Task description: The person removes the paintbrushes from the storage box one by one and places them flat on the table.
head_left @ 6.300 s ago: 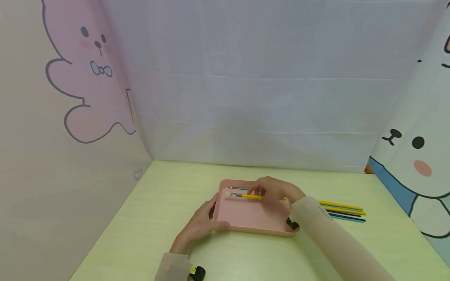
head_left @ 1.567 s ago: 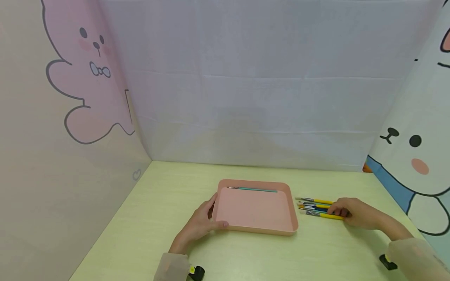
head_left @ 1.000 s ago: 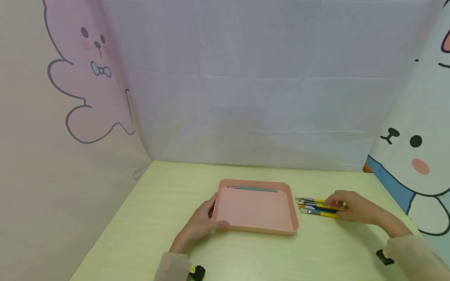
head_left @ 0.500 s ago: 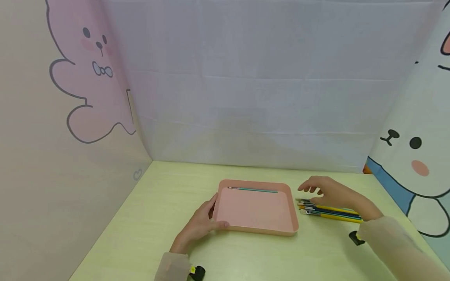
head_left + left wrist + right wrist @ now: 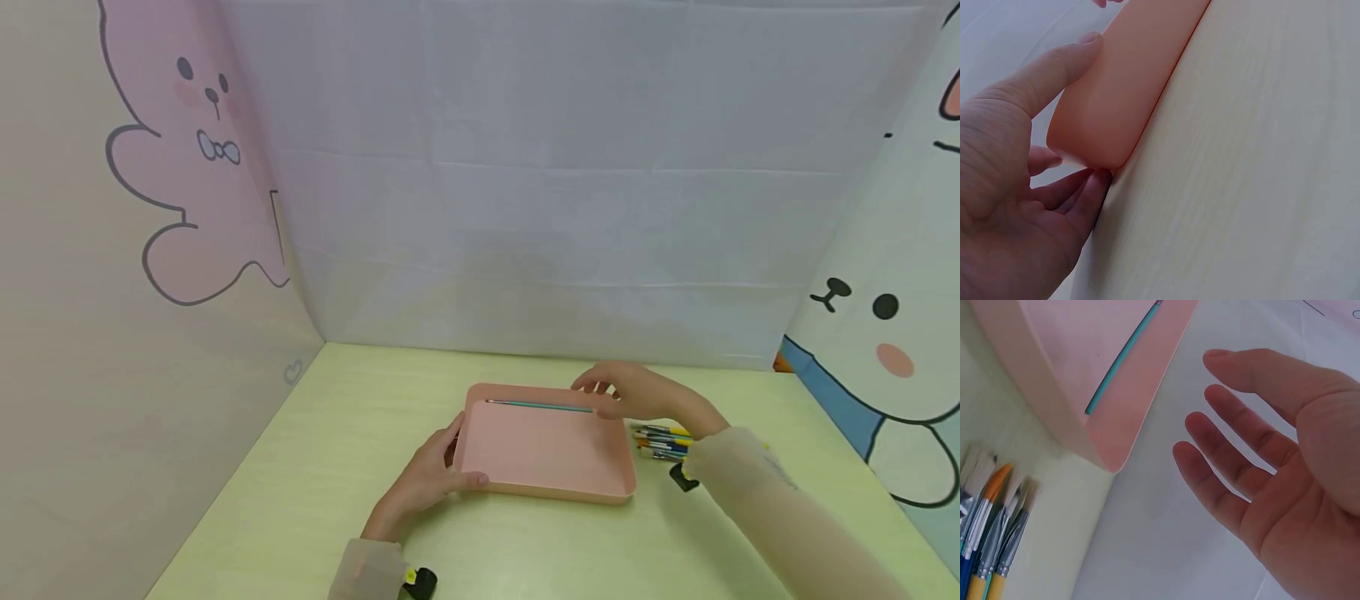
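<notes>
A shallow pink tray (image 5: 543, 454) rests on the table, with one thin teal paintbrush (image 5: 540, 406) lying along its far side. My left hand (image 5: 427, 475) grips the tray's near left corner; in the left wrist view the thumb presses its outer wall and the fingertips touch low at the corner. Above the tray's far right corner hovers my right hand (image 5: 633, 392), fingers relaxed and apart, holding nothing in the right wrist view. Just right of the tray lies a bunch of paintbrushes (image 5: 994, 519), bristles toward the tray; the right forearm hides most of their handles in the head view.
The pale yellow-green table (image 5: 300, 483) is bordered by a white cloth (image 5: 525, 208) at the back. Cartoon-printed sheets hang at the left and right sides.
Earlier my right hand held a yellow brush over the tray, then was at the bunch on the right. Now it has lifted off and moved left over the tray's far corner. The left hand stays.
</notes>
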The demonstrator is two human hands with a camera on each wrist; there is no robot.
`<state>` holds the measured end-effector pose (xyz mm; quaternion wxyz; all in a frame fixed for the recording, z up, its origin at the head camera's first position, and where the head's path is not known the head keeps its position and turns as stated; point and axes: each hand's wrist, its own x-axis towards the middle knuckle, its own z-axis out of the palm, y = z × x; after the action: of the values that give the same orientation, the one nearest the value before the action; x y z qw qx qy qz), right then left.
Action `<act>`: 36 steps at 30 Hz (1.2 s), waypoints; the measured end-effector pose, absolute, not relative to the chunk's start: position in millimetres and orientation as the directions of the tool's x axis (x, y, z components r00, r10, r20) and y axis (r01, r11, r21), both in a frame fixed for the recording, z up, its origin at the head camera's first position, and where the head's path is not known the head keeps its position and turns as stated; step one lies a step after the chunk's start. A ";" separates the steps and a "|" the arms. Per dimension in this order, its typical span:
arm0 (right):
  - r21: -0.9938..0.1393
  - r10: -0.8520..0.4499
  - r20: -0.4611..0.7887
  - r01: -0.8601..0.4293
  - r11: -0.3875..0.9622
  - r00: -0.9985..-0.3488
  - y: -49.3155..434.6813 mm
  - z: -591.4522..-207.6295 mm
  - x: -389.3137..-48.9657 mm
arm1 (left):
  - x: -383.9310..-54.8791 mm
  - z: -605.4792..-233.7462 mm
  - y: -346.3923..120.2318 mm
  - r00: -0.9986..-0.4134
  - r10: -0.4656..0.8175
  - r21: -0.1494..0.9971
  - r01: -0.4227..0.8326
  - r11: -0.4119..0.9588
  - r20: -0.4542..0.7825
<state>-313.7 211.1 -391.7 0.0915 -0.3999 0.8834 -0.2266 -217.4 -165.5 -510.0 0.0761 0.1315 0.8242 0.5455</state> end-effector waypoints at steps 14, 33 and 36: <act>-0.464 -0.780 -0.066 -0.673 0.576 -0.622 156.2 -401.5 -333.9 | -216.4 -508.7 -166.4 -0.954 0.299 0.922 0.125 0.367 0.011; -0.421 -0.734 -0.192 -0.620 0.662 -0.652 131.2 -419.9 -337.3 | -214.9 -506.1 -163.5 -0.959 0.285 0.925 0.119 0.361 0.012; -0.412 -0.695 -0.235 -0.577 0.705 -0.680 128.5 -421.8 -335.9 | -213.9 -505.2 -163.6 -0.959 0.284 0.930 0.114 0.349 0.011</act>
<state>-335.9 128.5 -421.8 0.1900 -0.3520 0.9035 -0.1540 -213.9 -163.6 -505.2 0.0762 0.1217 0.8176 0.5576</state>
